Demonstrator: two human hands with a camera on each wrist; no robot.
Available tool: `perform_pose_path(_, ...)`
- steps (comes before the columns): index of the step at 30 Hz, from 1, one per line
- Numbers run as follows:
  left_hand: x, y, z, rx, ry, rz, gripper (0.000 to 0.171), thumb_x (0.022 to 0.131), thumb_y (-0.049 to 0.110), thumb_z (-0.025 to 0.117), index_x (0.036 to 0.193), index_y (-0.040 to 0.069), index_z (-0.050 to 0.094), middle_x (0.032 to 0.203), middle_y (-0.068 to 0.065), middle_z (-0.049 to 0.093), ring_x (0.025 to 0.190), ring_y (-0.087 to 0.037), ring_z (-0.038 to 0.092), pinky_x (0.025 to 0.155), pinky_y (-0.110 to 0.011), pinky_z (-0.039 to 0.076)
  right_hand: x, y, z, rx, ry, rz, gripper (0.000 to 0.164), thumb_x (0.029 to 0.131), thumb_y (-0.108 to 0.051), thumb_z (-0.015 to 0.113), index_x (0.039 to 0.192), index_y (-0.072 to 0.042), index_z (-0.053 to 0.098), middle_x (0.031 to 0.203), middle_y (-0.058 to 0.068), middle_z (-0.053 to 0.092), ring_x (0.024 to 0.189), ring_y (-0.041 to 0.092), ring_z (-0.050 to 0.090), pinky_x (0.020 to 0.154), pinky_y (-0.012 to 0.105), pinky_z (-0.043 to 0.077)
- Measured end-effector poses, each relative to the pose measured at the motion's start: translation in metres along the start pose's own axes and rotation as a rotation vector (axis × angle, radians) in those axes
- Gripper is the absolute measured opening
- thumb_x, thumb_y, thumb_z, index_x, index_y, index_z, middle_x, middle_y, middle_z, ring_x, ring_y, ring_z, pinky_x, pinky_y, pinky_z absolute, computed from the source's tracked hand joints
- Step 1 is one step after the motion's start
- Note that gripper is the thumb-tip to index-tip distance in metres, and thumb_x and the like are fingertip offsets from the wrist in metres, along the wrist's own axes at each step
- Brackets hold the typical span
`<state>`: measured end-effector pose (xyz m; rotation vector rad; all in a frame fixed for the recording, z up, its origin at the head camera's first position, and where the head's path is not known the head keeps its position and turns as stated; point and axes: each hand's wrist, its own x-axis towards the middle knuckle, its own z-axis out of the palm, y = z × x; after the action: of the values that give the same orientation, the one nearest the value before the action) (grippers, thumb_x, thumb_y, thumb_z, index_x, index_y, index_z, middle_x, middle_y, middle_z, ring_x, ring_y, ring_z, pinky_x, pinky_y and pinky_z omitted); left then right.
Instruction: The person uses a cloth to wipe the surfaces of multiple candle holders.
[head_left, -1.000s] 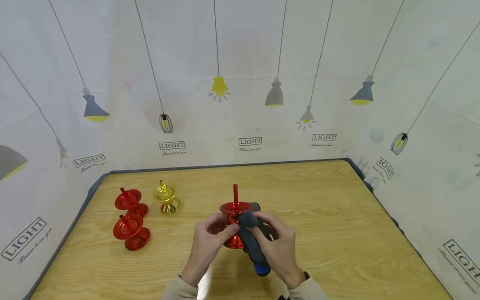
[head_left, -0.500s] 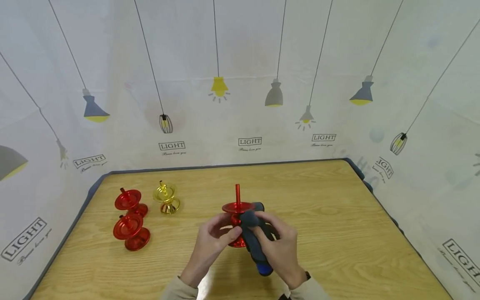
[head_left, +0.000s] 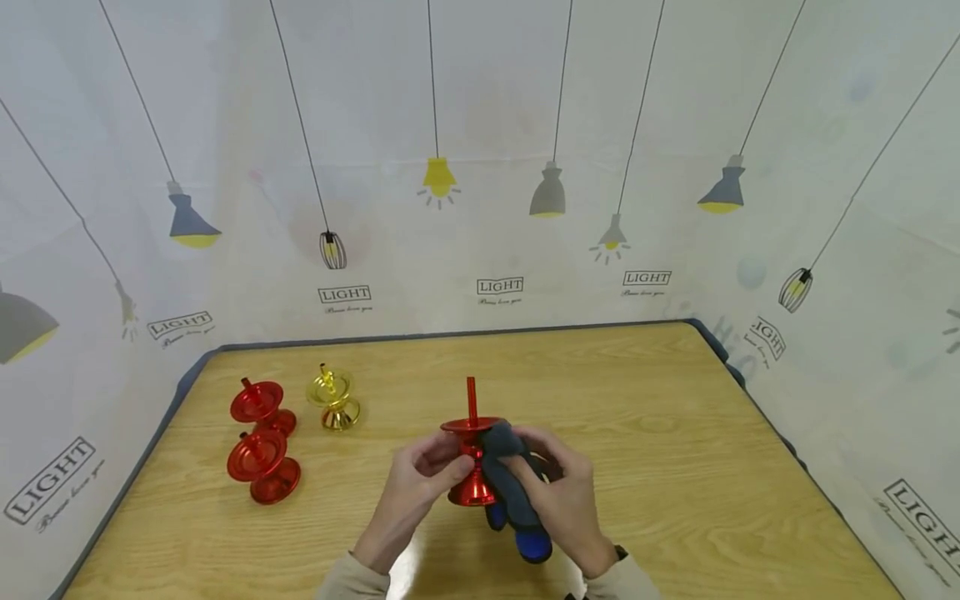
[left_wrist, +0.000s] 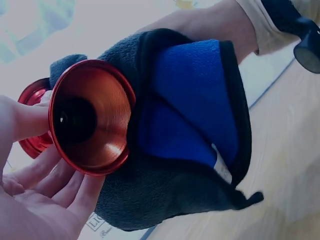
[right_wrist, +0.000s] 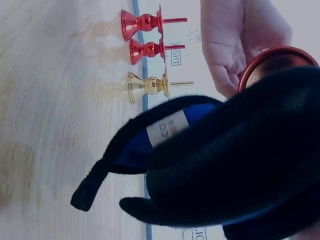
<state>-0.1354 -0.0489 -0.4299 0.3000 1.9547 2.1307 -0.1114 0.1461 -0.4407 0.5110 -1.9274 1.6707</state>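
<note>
Between both hands, above the table, is a shiny red metal candle holder (head_left: 471,492) with a dish on top and a thin upright tube. My left hand (head_left: 420,479) grips its stem from the left, thumb in front. In the left wrist view, the hollow underside of the base (left_wrist: 107,117) faces the camera. My right hand (head_left: 558,483) holds a bunched dark grey-and-blue cloth (head_left: 510,492) against the right side of the stem and dish. The cloth hides part of the holder; its blue inner face (left_wrist: 190,100) shows in the left wrist view.
Two more red candle holders (head_left: 276,482) and a gold one (head_left: 340,412) stand at the left of the wooden table (head_left: 675,442). A pale curtain (head_left: 487,100) printed with lamps surrounds the table's back and sides.
The red candle holder has tilted slightly and its base shows more. My right hand's cloth has shifted up over the dish's right edge. The standing holders have not moved.
</note>
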Motion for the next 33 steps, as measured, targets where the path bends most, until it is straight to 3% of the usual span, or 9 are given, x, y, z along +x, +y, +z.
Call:
perform_pose_path(3, 0.0, -0.001, 0.004, -0.006, -0.02, 0.006, 0.044, 0.097, 0.018, 0.069, 0.135, -0.003, 0.06, 0.128, -0.02, 0.067, 0.11, -0.019, 0.067, 0.092, -0.028, 0.055, 0.001, 0.001, -0.002, 0.0, 0.008, 0.022, 0.031, 0.085, 0.008, 0.075, 0.114, -0.002, 0.071, 0.104, 0.018, 0.075, 0.098, 0.008, 0.072, 0.08, 0.026, 0.06)
perform_pose_path(7, 0.001, -0.003, 0.013, 0.037, 0.011, 0.052, 0.042, 0.095, 0.015, 0.072, 0.133, 0.001, 0.063, 0.127, -0.019, 0.067, 0.109, -0.021, 0.067, 0.09, -0.027, 0.056, 0.0, 0.004, -0.003, -0.068, 0.028, -0.006, 0.032, 0.083, 0.008, 0.077, 0.112, -0.004, 0.072, 0.104, 0.015, 0.076, 0.098, 0.009, 0.072, 0.079, 0.025, 0.06)
perform_pose_path(12, 0.003, -0.002, 0.013, 0.1, 0.028, 0.036, 0.042, 0.086, 0.017, 0.082, 0.125, 0.005, 0.069, 0.116, -0.015, 0.073, 0.102, -0.022, 0.07, 0.086, -0.028, 0.058, -0.002, 0.003, -0.004, -0.153, 0.013, -0.131, 0.035, 0.081, 0.01, 0.079, 0.112, -0.004, 0.072, 0.103, 0.016, 0.076, 0.098, 0.011, 0.073, 0.078, 0.021, 0.06)
perform_pose_path(15, 0.005, -0.002, 0.007, 0.109, -0.004, -0.006, 0.043, 0.085, 0.019, 0.084, 0.122, 0.005, 0.071, 0.111, -0.015, 0.074, 0.098, -0.022, 0.071, 0.085, -0.03, 0.057, -0.002, 0.001, -0.008, -0.168, -0.02, -0.163, 0.036, 0.081, 0.01, 0.079, 0.113, -0.004, 0.071, 0.102, 0.016, 0.075, 0.096, 0.013, 0.073, 0.076, 0.021, 0.06)
perform_pose_path(18, 0.008, -0.003, 0.003, 0.113, -0.069, -0.022, 0.044, 0.086, 0.021, 0.083, 0.123, 0.002, 0.07, 0.11, -0.015, 0.074, 0.097, -0.021, 0.071, 0.086, -0.031, 0.057, -0.002, 0.002, -0.012, -0.178, -0.055, -0.128, 0.035, 0.084, 0.008, 0.077, 0.114, -0.006, 0.07, 0.103, 0.012, 0.076, 0.094, 0.015, 0.073, 0.075, 0.023, 0.06)
perform_pose_path(23, 0.015, -0.006, 0.004, 0.162, -0.14, 0.032, 0.041, 0.09, 0.02, 0.079, 0.125, 0.0, 0.069, 0.115, -0.017, 0.073, 0.101, -0.018, 0.071, 0.089, -0.031, 0.056, 0.0, 0.008, -0.022, -0.254, -0.089, -0.058, 0.027, 0.091, 0.005, 0.071, 0.115, -0.006, 0.067, 0.102, 0.008, 0.075, 0.091, 0.018, 0.074, 0.073, 0.026, 0.061)
perform_pose_path(26, 0.022, -0.008, 0.008, 0.199, -0.091, 0.061, 0.038, 0.089, 0.017, 0.08, 0.124, 0.004, 0.07, 0.119, -0.015, 0.073, 0.106, -0.019, 0.07, 0.097, -0.035, 0.055, 0.003, 0.011, -0.036, -0.279, -0.044, 0.025, 0.02, 0.095, 0.003, 0.066, 0.114, -0.002, 0.062, 0.102, 0.011, 0.076, 0.09, 0.018, 0.074, 0.069, 0.024, 0.06)
perform_pose_path(28, 0.032, -0.01, 0.011, 0.208, -0.023, 0.073, 0.039, 0.086, 0.014, 0.082, 0.123, 0.007, 0.071, 0.119, -0.012, 0.073, 0.109, -0.021, 0.07, 0.1, -0.04, 0.054, 0.004, 0.01, -0.049, -0.276, 0.009, 0.102, 0.017, 0.098, 0.002, 0.061, 0.115, 0.0, 0.06, 0.104, 0.014, 0.075, 0.092, 0.017, 0.073, 0.069, 0.022, 0.059)
perform_pose_path(33, 0.07, -0.03, 0.01, 0.212, 0.122, 0.098, 0.044, 0.082, 0.009, 0.085, 0.123, 0.009, 0.071, 0.12, -0.011, 0.074, 0.114, -0.027, 0.069, 0.102, -0.046, 0.053, 0.005, 0.005, -0.081, -0.327, 0.122, 0.261, 0.017, 0.103, -0.005, 0.056, 0.119, 0.002, 0.056, 0.113, 0.019, 0.072, 0.098, 0.004, 0.068, 0.074, 0.016, 0.056)
